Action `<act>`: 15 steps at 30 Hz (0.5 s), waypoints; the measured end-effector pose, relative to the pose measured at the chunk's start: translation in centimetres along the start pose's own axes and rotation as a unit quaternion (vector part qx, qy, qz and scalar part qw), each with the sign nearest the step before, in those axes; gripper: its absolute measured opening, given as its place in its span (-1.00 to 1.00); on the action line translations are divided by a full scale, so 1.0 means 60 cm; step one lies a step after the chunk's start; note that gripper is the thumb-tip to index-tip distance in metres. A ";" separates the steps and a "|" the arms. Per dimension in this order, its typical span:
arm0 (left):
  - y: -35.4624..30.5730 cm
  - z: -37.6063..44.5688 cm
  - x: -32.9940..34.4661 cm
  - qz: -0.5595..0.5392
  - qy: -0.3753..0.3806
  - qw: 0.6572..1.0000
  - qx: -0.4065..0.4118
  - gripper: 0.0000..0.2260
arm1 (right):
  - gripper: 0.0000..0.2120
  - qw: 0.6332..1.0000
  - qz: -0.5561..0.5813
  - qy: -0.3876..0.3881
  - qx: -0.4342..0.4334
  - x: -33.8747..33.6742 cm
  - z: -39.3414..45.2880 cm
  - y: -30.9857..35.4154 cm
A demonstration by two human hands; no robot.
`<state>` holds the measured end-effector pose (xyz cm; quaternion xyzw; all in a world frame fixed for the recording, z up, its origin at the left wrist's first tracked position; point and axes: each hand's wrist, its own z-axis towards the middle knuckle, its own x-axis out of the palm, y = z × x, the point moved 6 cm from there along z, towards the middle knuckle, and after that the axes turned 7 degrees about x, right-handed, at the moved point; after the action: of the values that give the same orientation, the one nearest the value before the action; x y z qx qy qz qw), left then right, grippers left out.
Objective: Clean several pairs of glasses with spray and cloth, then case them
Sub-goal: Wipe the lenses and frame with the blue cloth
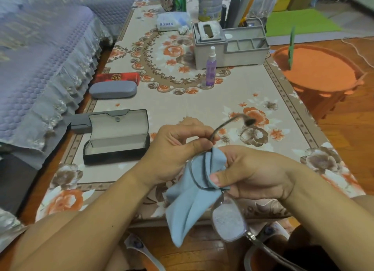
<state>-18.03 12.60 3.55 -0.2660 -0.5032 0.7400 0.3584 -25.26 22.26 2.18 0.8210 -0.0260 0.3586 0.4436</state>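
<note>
The left hand [178, 147] pinches the glasses [220, 194] near the temple hinge to steady them, while the right hand [255, 173] squeezes the blue cloth [192, 202] around one lens, probably rubbing, above the table's [182, 109] near edge.

- My cleaning cloth [192, 198] is pale blue;
- the tablecloth [182, 103] is beige with orange and brown flowers;
- the spray bottle [210, 70] is lilac;
- the open glasses case [117, 137] is black, lined grey.

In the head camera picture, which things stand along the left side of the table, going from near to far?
Open black case → closed grey case → red box → patterned cup.
</note>
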 end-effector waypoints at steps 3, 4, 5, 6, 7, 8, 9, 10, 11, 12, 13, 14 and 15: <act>0.002 -0.001 0.008 0.044 0.029 0.999 0.001 -0.86 | -0.76 0.995 -0.053 -0.086 -0.002 -0.016 0.009 -0.009; 0.004 -0.002 0.010 0.050 0.027 0.998 -0.002 -0.85 | -0.77 0.991 -0.066 -0.117 -0.009 -0.019 0.011 -0.010; 0.005 -0.003 0.010 0.048 0.019 0.999 -0.006 -0.83 | -0.78 0.986 -0.070 -0.148 -0.018 -0.021 0.013 -0.011; 0.006 -0.004 0.009 0.048 0.009 0.999 -0.006 -0.83 | -0.79 0.982 -0.067 -0.177 -0.032 -0.023 0.014 -0.012; 0.006 -0.004 0.008 0.049 -0.002 0.999 -0.004 -0.83 | -0.81 0.977 -0.056 -0.199 -0.046 -0.023 0.014 -0.010; 0.006 -0.003 0.008 0.052 -0.012 0.999 -0.002 -0.83 | -0.81 0.973 -0.044 -0.219 -0.061 -0.025 0.014 -0.009; 0.007 -0.002 0.007 0.054 -0.020 0.998 0.000 -0.83 | -0.81 0.968 -0.032 -0.239 -0.076 -0.025 0.013 -0.007; 0.009 -0.001 0.006 0.056 -0.029 0.998 0.001 -0.82 | -0.82 0.961 -0.027 -0.262 -0.090 -0.028 0.011 -0.005; 0.011 0.000 0.004 0.057 -0.039 0.998 -0.001 -0.80 | -0.85 0.952 -0.026 -0.287 -0.105 -0.032 0.007 -0.003; 0.012 0.001 0.002 0.054 -0.051 0.997 -0.005 -0.77 | -0.88 0.942 -0.031 -0.312 -0.122 -0.036 0.003 -0.001; 0.014 0.001 -0.001 0.046 -0.061 0.997 -0.010 -0.76 | -0.90 0.932 -0.037 -0.335 -0.136 -0.039 -0.001 0.001; 0.015 0.001 -0.003 0.035 -0.068 0.997 -0.014 -0.77 | -0.89 0.923 -0.043 -0.353 -0.147 -0.042 -0.004 0.002; 0.015 0.000 -0.004 0.027 -0.072 0.997 -0.019 -0.80 | -0.86 0.918 -0.050 -0.362 -0.155 -0.043 -0.005 0.002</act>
<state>-18.12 12.18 2.75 -0.2324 -0.5347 0.7565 0.2963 -27.38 21.70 0.79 0.8160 -0.1991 0.0064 0.5427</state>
